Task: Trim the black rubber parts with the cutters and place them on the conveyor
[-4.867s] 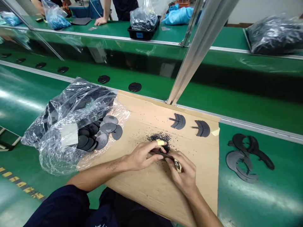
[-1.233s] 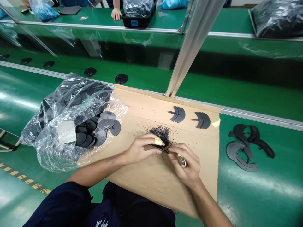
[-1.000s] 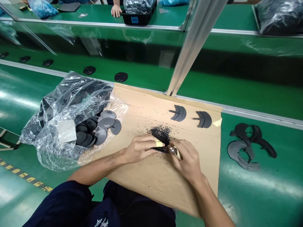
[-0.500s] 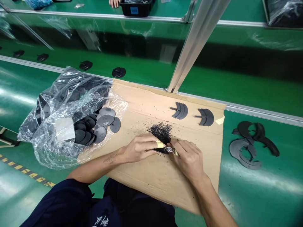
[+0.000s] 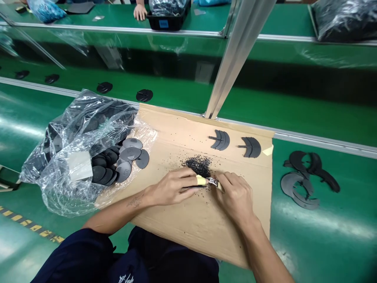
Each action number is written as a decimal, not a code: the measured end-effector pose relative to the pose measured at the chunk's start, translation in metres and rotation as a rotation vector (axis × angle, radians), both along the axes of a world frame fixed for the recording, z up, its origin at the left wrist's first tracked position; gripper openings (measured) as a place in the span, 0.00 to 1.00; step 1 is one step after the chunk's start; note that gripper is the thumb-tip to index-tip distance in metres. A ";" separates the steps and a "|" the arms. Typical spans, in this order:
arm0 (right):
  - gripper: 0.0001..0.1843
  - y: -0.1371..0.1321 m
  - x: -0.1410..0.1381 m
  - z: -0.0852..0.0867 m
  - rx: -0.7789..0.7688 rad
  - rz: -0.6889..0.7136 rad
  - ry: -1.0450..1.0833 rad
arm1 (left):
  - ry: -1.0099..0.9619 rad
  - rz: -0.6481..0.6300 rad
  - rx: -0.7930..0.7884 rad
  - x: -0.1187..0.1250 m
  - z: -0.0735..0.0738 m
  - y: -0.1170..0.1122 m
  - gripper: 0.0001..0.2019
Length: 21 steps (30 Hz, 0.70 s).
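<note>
My left hand [image 5: 176, 185], its thumb or fingertip wrapped in yellow tape, pinches a thin black plastic piece [image 5: 193, 187] seen nearly edge-on. Closed around small silver-headed nippers [image 5: 212, 181], my right hand [image 5: 235, 196] is beside it, with the tool's head at the piece's right end. Fingers hide most of the piece and the tool's handles. Just beyond both hands lies a heap of black plastic scraps [image 5: 198, 164] on the cardboard sheet [image 5: 182, 224]. Two curved black parts with thin stems, one part [image 5: 220, 140] and another part [image 5: 251, 147], lie farther back.
At left, a clear plastic bag [image 5: 67, 129] spills several black oval discs [image 5: 130, 153]. Curved black pieces [image 5: 300, 188] lie on the green table at right. A metal post [image 5: 229, 67] rises behind the cardboard. Another person's hand [image 5: 140, 12] rests near a black bin [image 5: 166, 22].
The view has tilted slightly, shifting the scene. The black piece between my hands has turned from showing its face to nearly edge-on; both hands keep their holds.
</note>
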State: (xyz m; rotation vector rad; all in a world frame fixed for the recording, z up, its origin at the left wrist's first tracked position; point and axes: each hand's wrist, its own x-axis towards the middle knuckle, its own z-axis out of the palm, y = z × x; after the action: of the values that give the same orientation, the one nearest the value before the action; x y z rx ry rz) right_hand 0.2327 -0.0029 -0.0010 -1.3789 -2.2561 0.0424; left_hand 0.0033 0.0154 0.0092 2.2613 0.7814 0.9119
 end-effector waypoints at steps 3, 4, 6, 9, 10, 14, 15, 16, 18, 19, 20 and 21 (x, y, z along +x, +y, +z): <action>0.12 0.000 -0.001 0.000 -0.019 0.011 -0.009 | 0.097 -0.015 0.002 0.001 -0.002 -0.002 0.12; 0.12 0.000 -0.001 0.000 -0.022 0.011 -0.016 | 0.111 0.001 0.000 0.001 -0.003 -0.003 0.13; 0.12 0.000 -0.001 0.000 -0.031 0.002 -0.013 | 0.094 0.045 -0.008 0.002 -0.005 -0.002 0.15; 0.10 0.001 -0.001 0.003 -0.089 -0.011 0.111 | -0.012 0.124 -0.008 0.001 -0.007 0.003 0.15; 0.09 0.001 -0.002 0.004 -0.126 -0.007 0.185 | -0.046 0.151 -0.009 0.001 -0.006 0.004 0.14; 0.12 -0.001 -0.007 0.010 -0.297 0.040 0.458 | -0.159 0.247 -0.103 0.000 -0.005 0.007 0.11; 0.10 -0.002 -0.008 0.010 -0.319 0.060 0.491 | -0.185 0.255 -0.145 0.000 -0.005 0.007 0.10; 0.07 -0.003 -0.009 0.009 -0.325 0.080 0.508 | -0.208 0.251 -0.176 0.001 -0.005 0.006 0.10; 0.01 -0.005 -0.011 0.007 -0.280 0.112 0.501 | -0.229 0.217 -0.183 0.002 -0.007 0.005 0.09; 0.01 -0.006 -0.012 0.006 -0.238 0.123 0.481 | -0.228 0.194 -0.155 0.002 -0.007 0.004 0.09; 0.03 -0.006 -0.012 0.005 -0.191 0.133 0.457 | -0.219 0.172 -0.116 0.002 -0.008 0.004 0.08; 0.05 -0.006 -0.012 0.005 -0.147 0.139 0.439 | -0.207 0.153 -0.076 0.003 -0.009 0.004 0.08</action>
State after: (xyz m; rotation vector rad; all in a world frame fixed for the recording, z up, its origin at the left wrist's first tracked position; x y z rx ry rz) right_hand 0.2203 -0.0089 0.0035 -1.1444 -1.9983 0.5155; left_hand 0.0061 0.0194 0.0001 2.0247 0.8872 1.1460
